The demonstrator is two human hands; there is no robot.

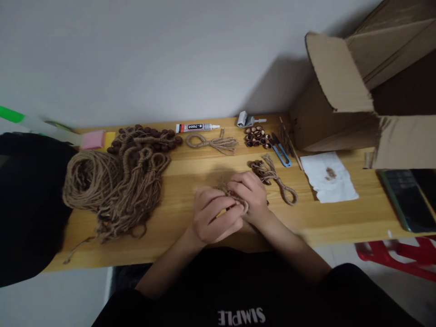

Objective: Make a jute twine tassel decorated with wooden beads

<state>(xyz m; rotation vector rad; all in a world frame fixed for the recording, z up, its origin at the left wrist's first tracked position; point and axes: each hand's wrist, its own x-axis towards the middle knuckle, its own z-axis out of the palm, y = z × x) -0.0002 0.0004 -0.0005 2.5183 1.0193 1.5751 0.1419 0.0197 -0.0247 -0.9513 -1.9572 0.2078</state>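
Close together over the front of the wooden table, my left hand and my right hand are both closed on a looped twine cord. Its loop pokes out between them, and my fingers hide most of the rest. Right of my right hand lies another knotted twine loop with dark brown nut-like shells at its strands. Behind my hands a looped twine bundle rests on the wood, below a tube of B-7000 glue.
On the left sit a coil of twine and a heap of knotted cords. Half shells, blue thread snips, a thin stick and a white tissue lie right. A cardboard box and a phone stand beyond.
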